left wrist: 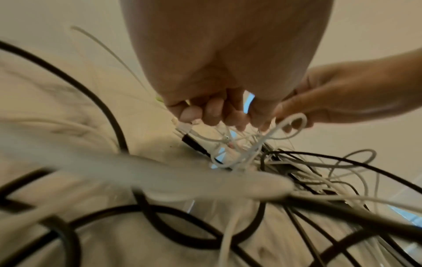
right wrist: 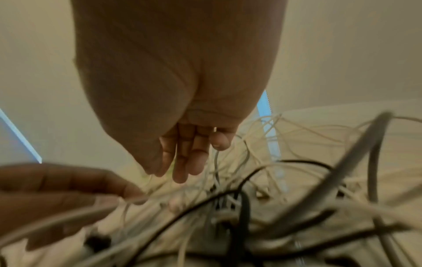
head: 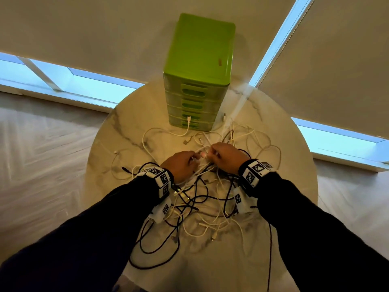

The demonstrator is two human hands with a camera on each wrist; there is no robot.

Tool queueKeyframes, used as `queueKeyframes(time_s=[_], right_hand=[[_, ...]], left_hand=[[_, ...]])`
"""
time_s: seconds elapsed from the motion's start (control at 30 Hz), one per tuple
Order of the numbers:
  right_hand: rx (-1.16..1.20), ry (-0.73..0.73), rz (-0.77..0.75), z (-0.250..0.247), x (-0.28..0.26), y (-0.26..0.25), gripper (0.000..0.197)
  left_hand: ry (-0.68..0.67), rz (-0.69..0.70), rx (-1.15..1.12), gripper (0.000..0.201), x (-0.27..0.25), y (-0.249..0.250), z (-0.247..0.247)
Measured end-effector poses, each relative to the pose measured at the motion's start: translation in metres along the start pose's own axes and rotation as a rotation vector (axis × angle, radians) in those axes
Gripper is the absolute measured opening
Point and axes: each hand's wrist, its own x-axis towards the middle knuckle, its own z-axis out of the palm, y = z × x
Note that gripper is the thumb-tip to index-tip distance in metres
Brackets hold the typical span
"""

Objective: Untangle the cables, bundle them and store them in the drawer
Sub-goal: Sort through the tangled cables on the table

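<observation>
A tangle of white and black cables lies spread over the round marble table. My two hands meet above its middle. My left hand curls its fingers round a few thin white strands. My right hand pinches a white cable loop between thumb and forefinger, close to the left fingertips. In the right wrist view, the other fingers of my right hand point down at the tangle. The green drawer unit stands at the table's far side with all drawers closed.
A white cable with a USB plug leans against the lowest drawers. Black cable loops trail towards the table's near edge, one hanging over it at the right. Blinds and window strips stand behind the table, wooden floor on both sides.
</observation>
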Motion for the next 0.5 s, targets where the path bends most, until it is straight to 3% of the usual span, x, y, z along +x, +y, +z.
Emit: queueKeyframes(time_s=[0.1,0.23,0.4,0.5], right_hand=[[-0.078,0.009,0.051,0.020,0.010,-0.008,0.028],[-0.154,0.142,0.205,0.034,0.020,-0.012,0.033],[-0.270,-0.018,0.243,0.033,0.020,-0.014,0.039],[-0.405,-0.066,0.191,0.035,0.018,-0.017,0.037]], left_hand=[[-0.089,-0.055,0.099,0.041,0.001,-0.003,0.002],[-0.065,-0.058,0.152,0.035,0.001,-0.010,0.005],[-0.105,-0.076,0.190,0.033,0.000,-0.014,0.011],[-0.087,-0.092,0.219,0.033,-0.001,-0.012,0.013]])
